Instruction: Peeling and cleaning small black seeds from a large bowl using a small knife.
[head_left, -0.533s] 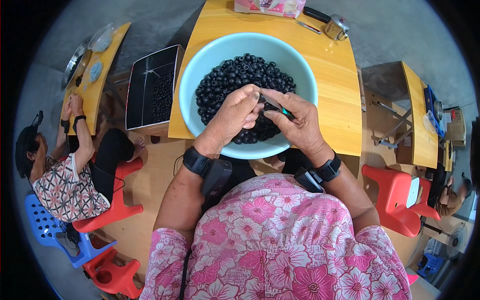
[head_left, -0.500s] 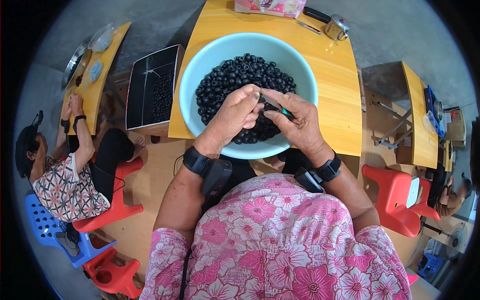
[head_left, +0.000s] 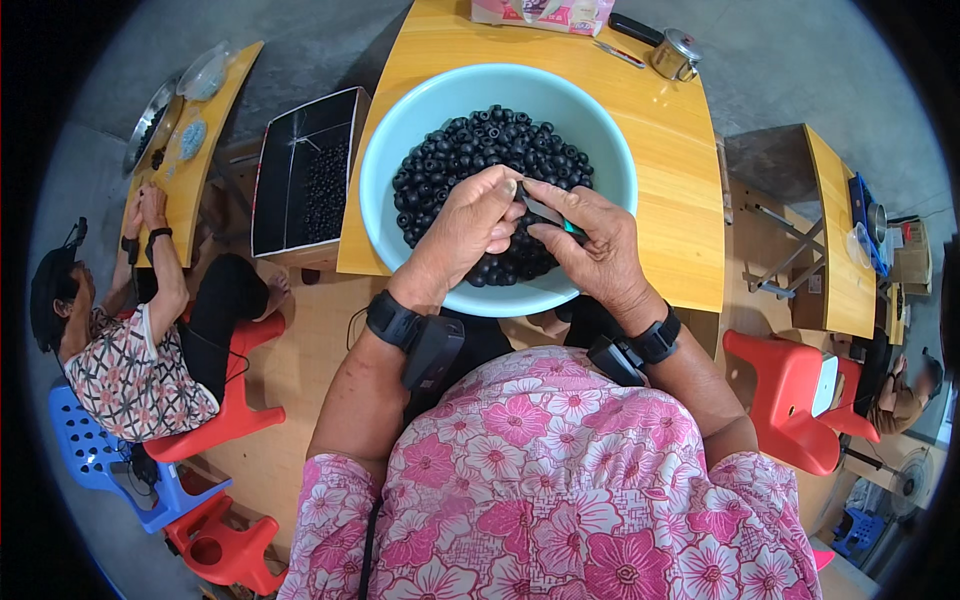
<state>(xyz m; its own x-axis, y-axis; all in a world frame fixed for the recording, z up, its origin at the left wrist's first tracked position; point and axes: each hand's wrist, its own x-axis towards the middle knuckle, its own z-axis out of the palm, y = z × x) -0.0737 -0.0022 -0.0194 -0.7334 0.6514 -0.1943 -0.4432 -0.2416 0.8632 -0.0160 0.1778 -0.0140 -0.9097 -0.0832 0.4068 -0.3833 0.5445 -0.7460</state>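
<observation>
A wide light-blue basin (head_left: 383, 140) holds a heap of small round black pieces (head_left: 455, 155), many with a hole through the middle, like beads. Above the heap, my left hand (head_left: 462, 228) is closed in a pinch around one dark piece, mostly hidden by the fingers. My right hand (head_left: 603, 245) grips a small knife (head_left: 543, 209) with a pale blade and a green handle. The blade's tip meets the left fingertips, right by the pinched piece.
The basin stands on a yellow wooden table (head_left: 680, 230). Behind it are a metal cup (head_left: 677, 55), a red pen-like tool (head_left: 619, 54) and a pink package (head_left: 545, 14). A black-lined box (head_left: 280, 190) of similar pieces sits left. Another person (head_left: 150, 350) works at the left table.
The knife blade has tilted slightly and shows more of its face. Both hands stay nearly in place over the basin.
</observation>
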